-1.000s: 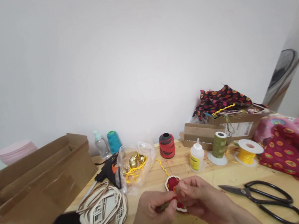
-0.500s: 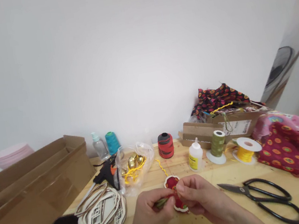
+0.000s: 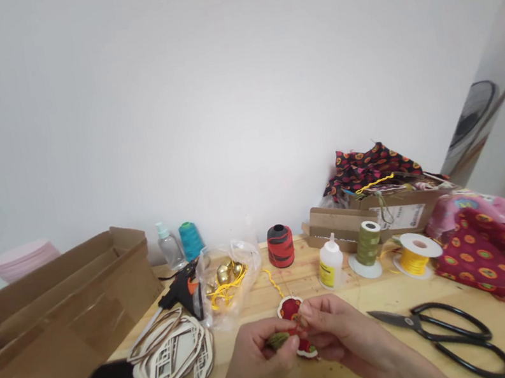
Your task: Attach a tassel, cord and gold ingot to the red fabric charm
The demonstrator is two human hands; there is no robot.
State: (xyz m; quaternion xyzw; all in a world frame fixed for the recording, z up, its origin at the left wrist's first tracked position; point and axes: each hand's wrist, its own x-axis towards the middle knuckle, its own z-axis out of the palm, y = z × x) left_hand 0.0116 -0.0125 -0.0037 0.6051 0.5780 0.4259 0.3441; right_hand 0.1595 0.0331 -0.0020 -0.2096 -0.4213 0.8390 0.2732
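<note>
Both hands pinch a small red fabric-covered ornament (image 3: 293, 311): left hand (image 3: 261, 358) grasping its green tuft, right hand (image 3: 340, 335) its edge. Black scissors (image 3: 444, 334) lie right, stacked pale wooden cutouts (image 3: 174, 360) left on the wooden tabletop (image 3: 377, 297).

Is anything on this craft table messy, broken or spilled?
Nothing looks broken or spilled. The table is crowded: fabric pieces are heaped at the right, and the scissors lie loose beside them. Both hands, left hand and right hand, pinch a small red ornament.
</note>
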